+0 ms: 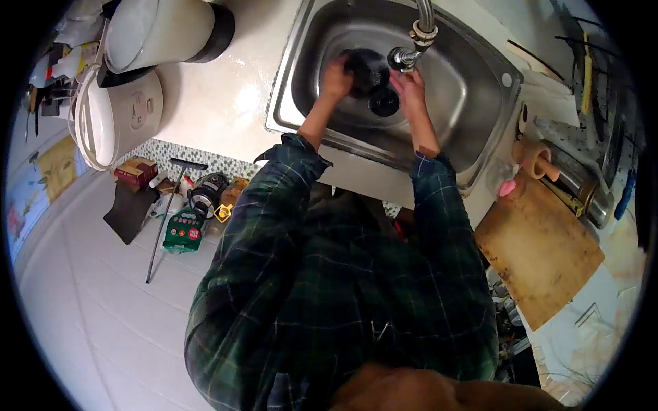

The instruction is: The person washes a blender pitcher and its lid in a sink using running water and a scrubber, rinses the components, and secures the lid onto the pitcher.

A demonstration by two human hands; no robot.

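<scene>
Both hands are inside the steel sink (445, 130). My left hand (337, 78) is closed on the left edge of a round black dish (367, 72), which looks wet. My right hand (409, 89) is under the faucet (404, 57), at the right of the dish; its fingers are partly hidden by the faucet, and whether they touch the dish is unclear. Just below the dish lies the dark round drain (384, 103).
A white rice cooker (127, 116) and a large pale container (161, 31) stand on the left counter. To the right are a wooden cutting board (541, 250), a wooden rolling pin (546, 168) and a dish rack (603, 123).
</scene>
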